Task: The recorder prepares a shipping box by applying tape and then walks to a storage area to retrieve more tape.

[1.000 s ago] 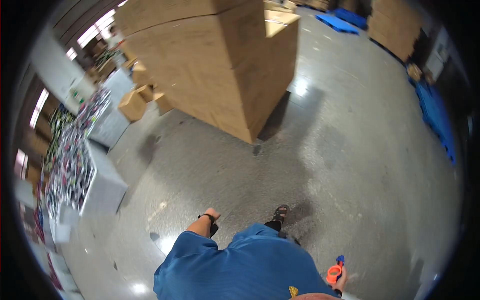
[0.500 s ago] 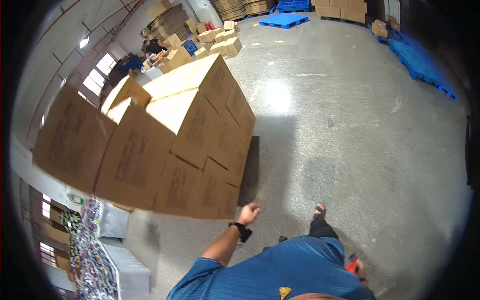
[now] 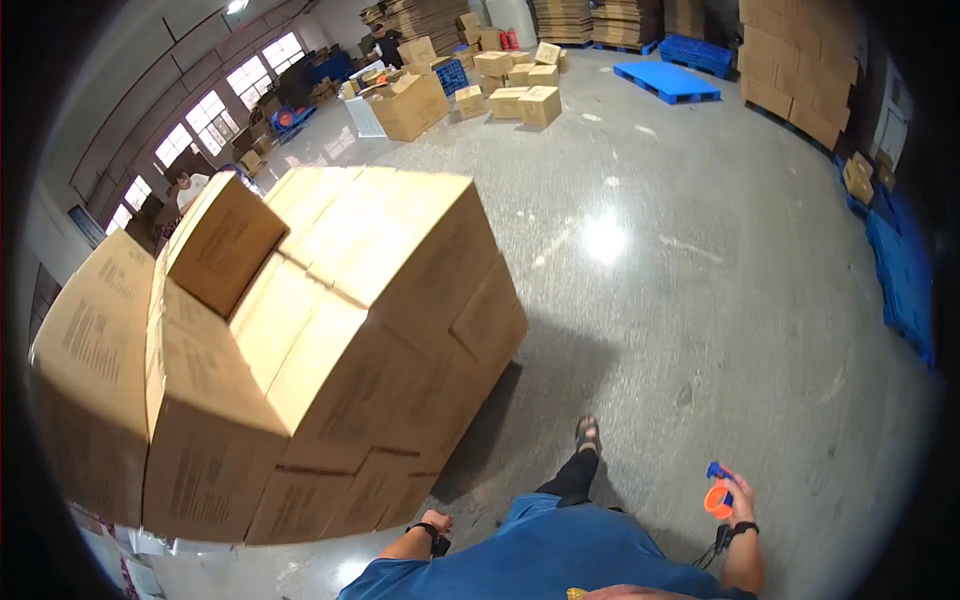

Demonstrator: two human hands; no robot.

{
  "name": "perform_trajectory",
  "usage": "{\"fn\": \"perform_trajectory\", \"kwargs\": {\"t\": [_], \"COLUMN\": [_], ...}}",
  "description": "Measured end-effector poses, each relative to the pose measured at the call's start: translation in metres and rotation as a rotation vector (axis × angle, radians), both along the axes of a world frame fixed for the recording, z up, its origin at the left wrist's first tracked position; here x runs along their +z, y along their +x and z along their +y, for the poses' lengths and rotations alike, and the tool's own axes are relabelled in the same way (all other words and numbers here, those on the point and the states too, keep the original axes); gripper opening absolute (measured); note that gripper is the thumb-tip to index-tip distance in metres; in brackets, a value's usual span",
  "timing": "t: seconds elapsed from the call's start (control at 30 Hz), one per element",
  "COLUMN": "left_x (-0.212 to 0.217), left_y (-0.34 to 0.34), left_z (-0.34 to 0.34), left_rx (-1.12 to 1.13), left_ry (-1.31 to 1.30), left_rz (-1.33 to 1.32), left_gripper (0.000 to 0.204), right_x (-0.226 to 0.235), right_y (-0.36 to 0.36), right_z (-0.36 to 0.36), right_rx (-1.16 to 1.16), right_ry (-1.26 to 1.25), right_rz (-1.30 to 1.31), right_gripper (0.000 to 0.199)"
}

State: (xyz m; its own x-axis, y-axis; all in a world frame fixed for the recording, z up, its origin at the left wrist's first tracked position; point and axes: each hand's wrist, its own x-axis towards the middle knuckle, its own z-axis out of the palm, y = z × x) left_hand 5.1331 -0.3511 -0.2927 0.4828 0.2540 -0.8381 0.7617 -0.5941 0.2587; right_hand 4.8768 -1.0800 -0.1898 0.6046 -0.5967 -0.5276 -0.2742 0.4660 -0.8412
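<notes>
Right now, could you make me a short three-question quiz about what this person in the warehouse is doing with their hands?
1. True or false: the right hand holds an orange and blue tape dispenser.
2. What is the left hand nearest to? A) the blue pallet B) the stack of cardboard boxes C) the loose boxes far across the floor
3. Fill in: the person's foot stands on the grey concrete ____.

Key
1. True: the fingers are closed around it.
2. B: the hand hangs low beside the stack's corner, holding nothing that shows.
3. Floor.
</notes>
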Motion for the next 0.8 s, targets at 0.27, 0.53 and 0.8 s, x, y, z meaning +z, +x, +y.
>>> {"fn": "perform_trajectory", "kwargs": {"t": [0.27, 0.53, 0.8], "left_x": [0.045, 0.052, 0.019], "left_y": [0.357, 0.611, 0.689], "left_z": [-0.288, -0.51, -0.498], "left_rx": [-0.171, -0.318, -0.225], "left_ry": [-0.595, -0.724, -0.336], "left_rz": [-0.382, -0.393, -0.237], "left_gripper": [0.018, 0.021, 0.029], "right_x": [0.003, -0.183, -0.06], "right_y": [0.199, 0.404, 0.875], "right_z": [-0.073, -0.253, -0.458], "right_rx": [0.161, 0.286, 0.569], "right_ry": [-0.101, -0.204, -0.128], "right_rz": [0.17, 0.368, 0.369], "right_gripper": [0.029, 0.032, 0.047]}}
